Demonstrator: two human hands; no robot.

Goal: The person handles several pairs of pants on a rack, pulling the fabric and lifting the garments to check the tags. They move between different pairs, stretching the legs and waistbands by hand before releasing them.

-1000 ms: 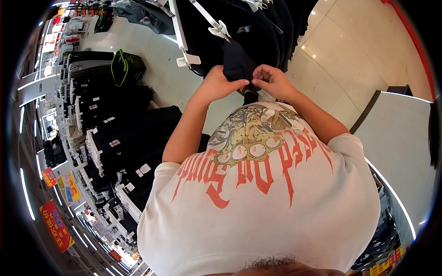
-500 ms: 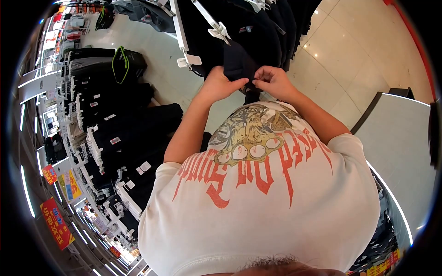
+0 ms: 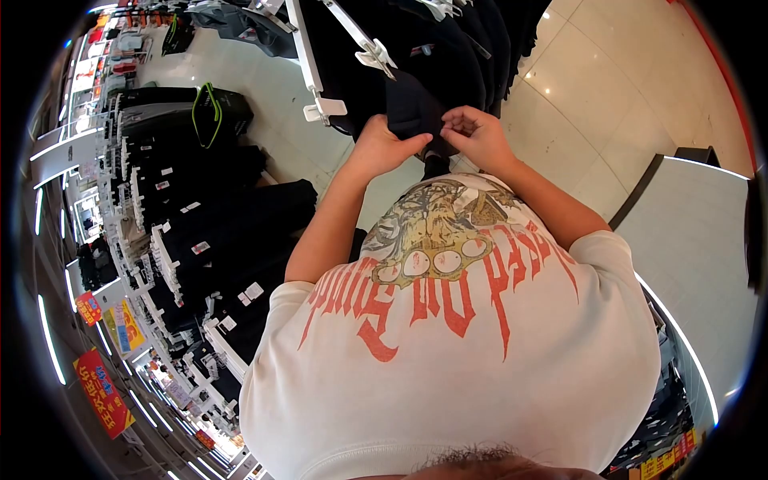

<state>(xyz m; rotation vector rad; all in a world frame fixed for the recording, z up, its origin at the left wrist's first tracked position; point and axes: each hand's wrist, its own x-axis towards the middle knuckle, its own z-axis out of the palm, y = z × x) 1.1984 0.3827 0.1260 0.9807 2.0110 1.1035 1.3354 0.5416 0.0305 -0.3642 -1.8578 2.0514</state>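
Note:
A dark garment [image 3: 412, 104] hangs from a white clip hanger [image 3: 374, 56] at the top centre. My left hand [image 3: 384, 148] grips its lower left edge, with the thumb pointing right across the cloth and the other fingers hidden behind. At its right edge is my right hand [image 3: 478, 138], fingers curled and the thumb near the index fingertip. Whether cloth lies between those fingertips is too small to tell. More dark garments [image 3: 480, 48] hang close behind.
Rows of dark clothes [image 3: 240, 216] on white hangers fill the left side. A grey-topped counter [image 3: 688, 232] stands at the right. Pale floor tiles [image 3: 584, 88] show at the upper right. Red and yellow signs [image 3: 104, 392] are at the lower left.
My right hand has shifted slightly up, and its fingers are a little more raised. My left hand keeps its grip on the garment.

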